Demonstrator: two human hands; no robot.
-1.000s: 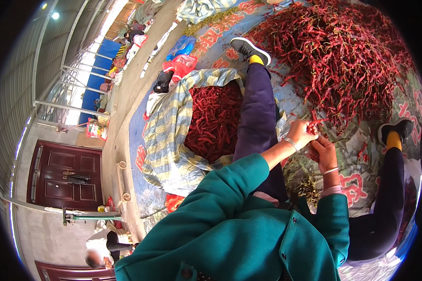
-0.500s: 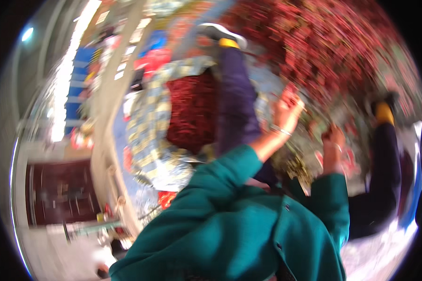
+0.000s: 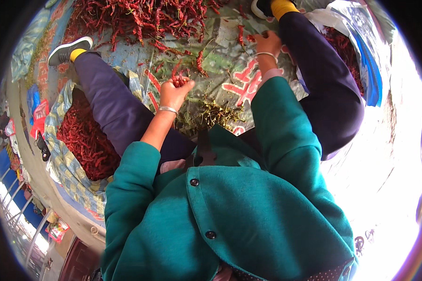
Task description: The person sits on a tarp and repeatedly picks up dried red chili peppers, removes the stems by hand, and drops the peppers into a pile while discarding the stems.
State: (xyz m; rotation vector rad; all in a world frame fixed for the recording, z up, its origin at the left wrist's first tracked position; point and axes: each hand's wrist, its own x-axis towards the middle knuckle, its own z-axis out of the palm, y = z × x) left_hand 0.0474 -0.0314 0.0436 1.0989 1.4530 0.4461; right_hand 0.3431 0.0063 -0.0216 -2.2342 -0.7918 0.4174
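Between two dark-trousered legs (image 3: 110,96), over a printed green sheet (image 3: 222,40), the left hand (image 3: 174,95) grips slender, wrinkled red chilies (image 3: 177,77); the right hand (image 3: 268,44) curls beside another chili (image 3: 241,35), its hold unclear. Chilies already lie in a blue-and-yellow checked sack (image 3: 62,112); a large loose heap (image 3: 140,18) seems left.

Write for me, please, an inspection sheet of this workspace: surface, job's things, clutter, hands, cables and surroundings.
Surface: printed ground sheet, partly covered.
Job's things: dried red chili pile ahead; more chilies in a checked sack beyond the left leg, and in a white-and-blue sack beyond the right leg.
Clutter: greenish stems between the legs; red plastic bag at far left.
Left hand: holds red chilies.
Right hand: beside a red chili; grip unclear.
Cables: nothing seen.
Surroundings: maroon door, lower left.
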